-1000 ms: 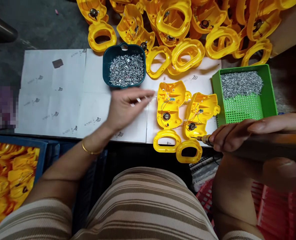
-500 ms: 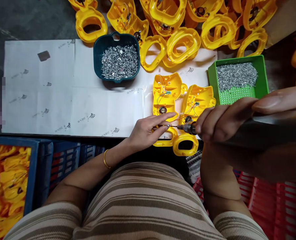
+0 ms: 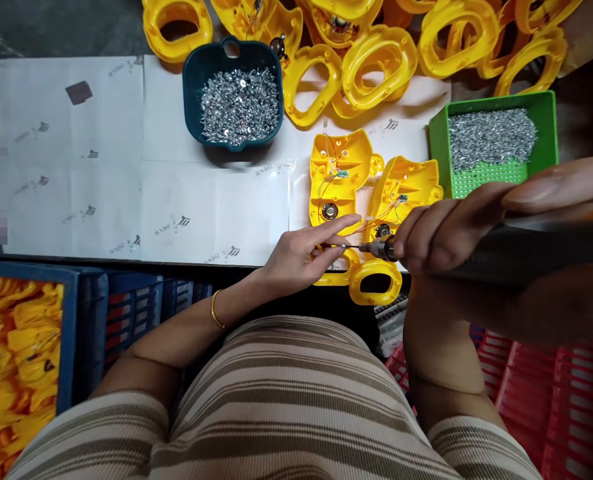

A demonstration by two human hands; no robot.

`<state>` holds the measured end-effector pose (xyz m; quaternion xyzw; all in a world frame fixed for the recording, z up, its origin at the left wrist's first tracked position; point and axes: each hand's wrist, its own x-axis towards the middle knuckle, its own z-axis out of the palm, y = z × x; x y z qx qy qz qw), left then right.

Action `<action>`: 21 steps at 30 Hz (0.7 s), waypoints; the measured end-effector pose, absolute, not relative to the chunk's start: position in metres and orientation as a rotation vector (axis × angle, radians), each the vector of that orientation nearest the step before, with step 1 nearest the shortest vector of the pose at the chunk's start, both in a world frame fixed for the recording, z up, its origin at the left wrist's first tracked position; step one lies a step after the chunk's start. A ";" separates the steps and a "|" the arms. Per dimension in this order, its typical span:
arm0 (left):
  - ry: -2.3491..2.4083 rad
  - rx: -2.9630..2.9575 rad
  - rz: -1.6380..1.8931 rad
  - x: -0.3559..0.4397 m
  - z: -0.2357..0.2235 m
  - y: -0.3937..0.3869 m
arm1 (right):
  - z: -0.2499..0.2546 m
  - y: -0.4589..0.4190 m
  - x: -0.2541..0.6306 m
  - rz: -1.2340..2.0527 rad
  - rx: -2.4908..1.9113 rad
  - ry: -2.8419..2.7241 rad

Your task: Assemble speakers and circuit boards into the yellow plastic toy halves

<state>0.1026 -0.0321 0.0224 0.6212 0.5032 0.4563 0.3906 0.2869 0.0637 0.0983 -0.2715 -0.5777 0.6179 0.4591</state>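
My right hand (image 3: 441, 230) is wrapped round a dark electric screwdriver (image 3: 481, 250), which lies level and points left. Its thin bit reaches my left hand (image 3: 303, 257), whose thumb and fingers pinch a small shiny screw (image 3: 343, 247) at the bit's tip. Just beyond the hands, two yellow plastic housings (image 3: 339, 190) lie open side by side, each with wires, a small green circuit board (image 3: 402, 198) and a round speaker (image 3: 329, 211). Their ring-shaped handles (image 3: 375, 283) point towards me at the table's near edge, one partly hidden by my left hand.
A dark teal basket (image 3: 191, 100) of screws with washers stands at centre back, a green basket (image 3: 551, 127) of screws at right. More yellow housings (image 3: 376, 60) are heaped behind. Blue crates (image 3: 69, 333) with yellow parts are at lower left, red crates (image 3: 531, 400) at lower right.
The table and its contents sit slightly higher in the view, as the camera has shifted. My hands keep their pose, with the screw still pinched at the bit.
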 end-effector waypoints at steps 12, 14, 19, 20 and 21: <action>1.270 1.777 1.143 0.099 0.023 -0.028 | 0.134 0.040 0.259 1.465 -0.738 -1.373; 1.281 1.840 1.138 0.099 0.024 -0.027 | 0.130 0.041 0.259 1.491 -0.723 -1.413; 1.295 1.909 1.069 0.097 0.035 -0.024 | 0.118 0.052 0.262 1.455 -0.651 -1.452; 1.302 1.917 1.069 0.097 0.036 -0.024 | 0.118 0.054 0.261 1.424 -0.620 -1.424; 1.319 1.929 1.082 0.096 0.037 -0.025 | 0.119 0.055 0.259 1.400 -0.606 -1.399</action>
